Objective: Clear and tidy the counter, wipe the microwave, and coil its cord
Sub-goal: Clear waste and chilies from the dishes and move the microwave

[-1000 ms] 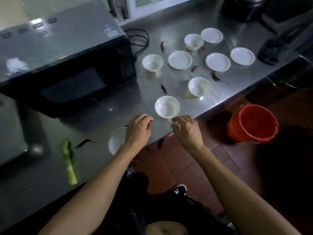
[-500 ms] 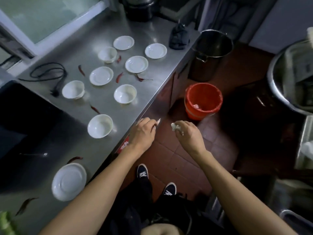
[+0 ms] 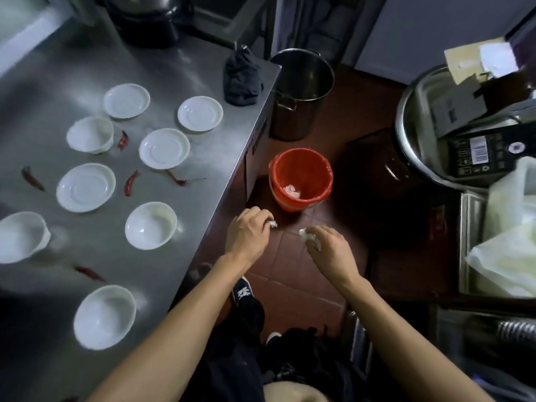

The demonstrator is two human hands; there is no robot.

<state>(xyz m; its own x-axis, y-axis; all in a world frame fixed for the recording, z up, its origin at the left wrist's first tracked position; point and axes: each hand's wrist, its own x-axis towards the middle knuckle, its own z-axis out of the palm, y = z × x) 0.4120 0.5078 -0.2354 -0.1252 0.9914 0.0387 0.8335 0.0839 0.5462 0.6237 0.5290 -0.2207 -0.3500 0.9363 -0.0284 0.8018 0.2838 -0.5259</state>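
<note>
A: What are the hands doing?

B: Both are out past the edge of the tabletop [image 3: 179, 62], over the red-brown tiled floor [image 3: 293, 265], apart from each other. The left hand [image 3: 249, 235] has its fingers curled and pinches a small white scrap [image 3: 272, 224] at the fingertips. The right hand [image 3: 329, 250] is curled round a small whitish crumpled wad [image 3: 309, 237].

A: And the bin?

B: A red bucket [image 3: 301, 181] stands on the floor just beyond the two hands, close to the steel cabinet end. A few pale scraps [image 3: 292, 190] lie in its bottom.

A: What is on the tabletop?

B: White crockery, spread out and not stacked. Four flat saucers [image 3: 164, 148] sit toward the far side and four deeper bowls [image 3: 150, 225] sit among and nearer than them; one bowl is cut off by the left edge of the view. Dried red chillies [image 3: 131, 183] lie loose between the dishes, none of them on a dish. A dark crumpled cloth [image 3: 242, 81] sits at the far right corner of the tabletop.

A: The microwave and its cord?

B: Neither shows in this view.

A: Anything else nearby?

B: A tall steel pot [image 3: 301, 91] stands on the floor behind the bucket. At right, a large steel basin [image 3: 412, 134] holds dark cartons, with a pale plastic bag [image 3: 510, 227] beside it.
</note>
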